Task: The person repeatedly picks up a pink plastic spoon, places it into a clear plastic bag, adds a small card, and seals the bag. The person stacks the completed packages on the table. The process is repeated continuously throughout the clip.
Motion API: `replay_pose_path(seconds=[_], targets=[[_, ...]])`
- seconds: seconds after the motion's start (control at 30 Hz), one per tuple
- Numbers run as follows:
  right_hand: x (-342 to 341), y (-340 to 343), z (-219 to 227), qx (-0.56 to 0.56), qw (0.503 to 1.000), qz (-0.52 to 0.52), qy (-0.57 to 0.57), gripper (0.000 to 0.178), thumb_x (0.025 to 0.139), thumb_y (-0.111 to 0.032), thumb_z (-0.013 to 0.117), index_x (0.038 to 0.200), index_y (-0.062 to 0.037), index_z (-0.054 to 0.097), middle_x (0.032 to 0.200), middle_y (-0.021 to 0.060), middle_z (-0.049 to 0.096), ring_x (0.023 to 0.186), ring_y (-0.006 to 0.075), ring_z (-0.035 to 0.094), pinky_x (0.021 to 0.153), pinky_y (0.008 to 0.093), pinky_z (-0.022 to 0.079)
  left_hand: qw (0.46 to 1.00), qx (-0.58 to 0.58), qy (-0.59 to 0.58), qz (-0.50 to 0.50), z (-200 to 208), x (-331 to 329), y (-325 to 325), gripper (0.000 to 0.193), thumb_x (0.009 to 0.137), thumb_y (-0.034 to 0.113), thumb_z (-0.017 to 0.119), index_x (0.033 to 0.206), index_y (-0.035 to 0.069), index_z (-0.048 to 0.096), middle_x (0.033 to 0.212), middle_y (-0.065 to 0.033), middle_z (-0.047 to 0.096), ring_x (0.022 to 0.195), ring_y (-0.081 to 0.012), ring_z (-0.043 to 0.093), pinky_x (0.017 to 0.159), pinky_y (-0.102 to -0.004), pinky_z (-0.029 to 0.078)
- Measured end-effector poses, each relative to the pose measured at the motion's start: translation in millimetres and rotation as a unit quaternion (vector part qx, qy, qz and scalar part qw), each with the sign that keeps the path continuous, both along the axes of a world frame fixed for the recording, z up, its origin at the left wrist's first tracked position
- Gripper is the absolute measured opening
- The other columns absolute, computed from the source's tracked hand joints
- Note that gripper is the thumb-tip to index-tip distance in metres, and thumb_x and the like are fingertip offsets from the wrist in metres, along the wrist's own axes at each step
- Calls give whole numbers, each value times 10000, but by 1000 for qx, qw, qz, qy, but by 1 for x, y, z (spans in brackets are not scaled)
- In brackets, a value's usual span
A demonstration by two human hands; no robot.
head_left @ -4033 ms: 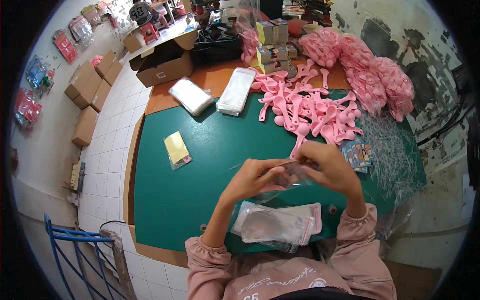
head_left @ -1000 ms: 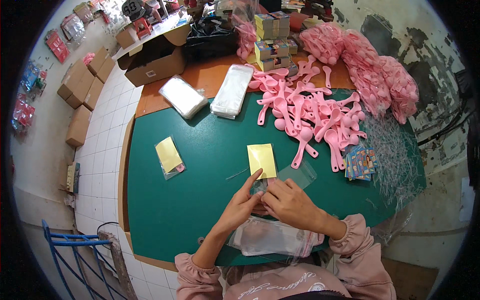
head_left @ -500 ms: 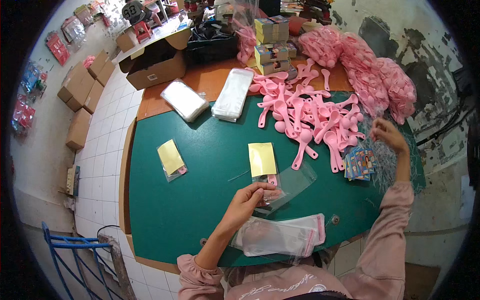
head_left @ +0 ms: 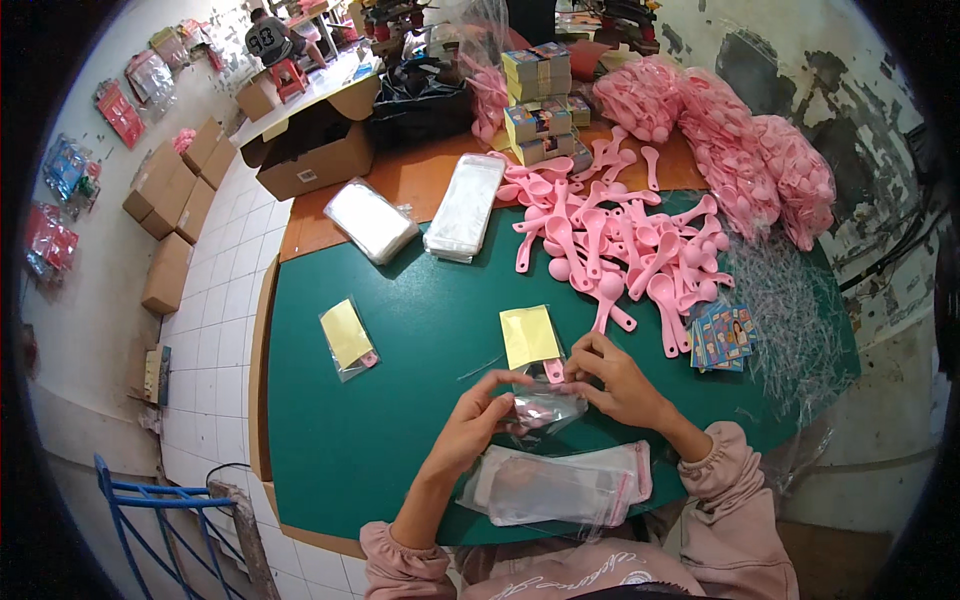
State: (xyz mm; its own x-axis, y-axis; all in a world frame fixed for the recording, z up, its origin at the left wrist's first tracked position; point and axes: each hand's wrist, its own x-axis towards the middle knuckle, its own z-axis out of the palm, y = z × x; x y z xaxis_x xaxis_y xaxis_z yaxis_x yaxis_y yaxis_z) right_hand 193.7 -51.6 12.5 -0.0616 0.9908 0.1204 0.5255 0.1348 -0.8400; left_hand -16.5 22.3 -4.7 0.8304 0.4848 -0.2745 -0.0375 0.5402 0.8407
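Observation:
A clear plastic bag (head_left: pixel 548 410) is held between my two hands, low over the green table. My left hand (head_left: pixel 487 408) pinches its left side with curled fingers. On the other side, the closed fingers of my right hand (head_left: pixel 615 382) grip its upper edge. Pinkish patches show through the film; I cannot make out what they are. Just beyond lies a bagged yellow card (head_left: pixel 529 335) with a pink spoon handle (head_left: pixel 555 371) sticking out below it. A stack of clear bags (head_left: pixel 560 485) lies nearest my body.
Pink measuring spoons (head_left: pixel 630 235) are heaped beyond my right hand, beside printed cards (head_left: pixel 722 337) and shredded plastic strips (head_left: pixel 785 320). Another bagged yellow card (head_left: pixel 347 334) lies left. Two bag stacks (head_left: pixel 465 205), card bundles (head_left: pixel 540 130) and bagged spoons (head_left: pixel 735 140) stand farther back.
My right hand has come from above the plastic strips on the right to the bag by my left hand. The bag, stretched out before, is now bunched between both hands.

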Motion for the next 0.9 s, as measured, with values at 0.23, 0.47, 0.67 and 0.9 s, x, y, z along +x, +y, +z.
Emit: replay_pose_path(seconds=[0.23,0.47,0.67,0.9], targets=[[4,0,-31,-60,988,16,139,105,792,-51,599,870,-18,535,877,37,466,746,109,506,652,230,442,906,383,175,32,4,15,-5,248,793,32,588,1018,26,485,914,-105,567,797,-167,577,615,-271,500],[-7,4,-35,-144,943,-75,290,91,842,-72,543,844,9,502,754,54,581,660,108,600,603,225,484,899,374,195,121,-9,14,-4,154,778,105,645,850,-4,564,855,-65,551,729,-117,572,598,-234,479],[-14,2,-31,-137,934,-136,300,84,831,-31,536,855,27,480,751,74,569,629,134,618,547,231,507,927,268,212,158,-14,18,-5,162,779,90,645,866,9,535,766,-20,560,716,-80,544,614,-213,455],[-19,1,-30,-106,937,-130,305,150,827,-21,540,962,19,489,761,67,557,632,122,608,551,215,499,961,170,136,172,-23,13,-8,158,804,73,605,926,25,517,843,-18,563,722,-69,527,594,-178,424]])
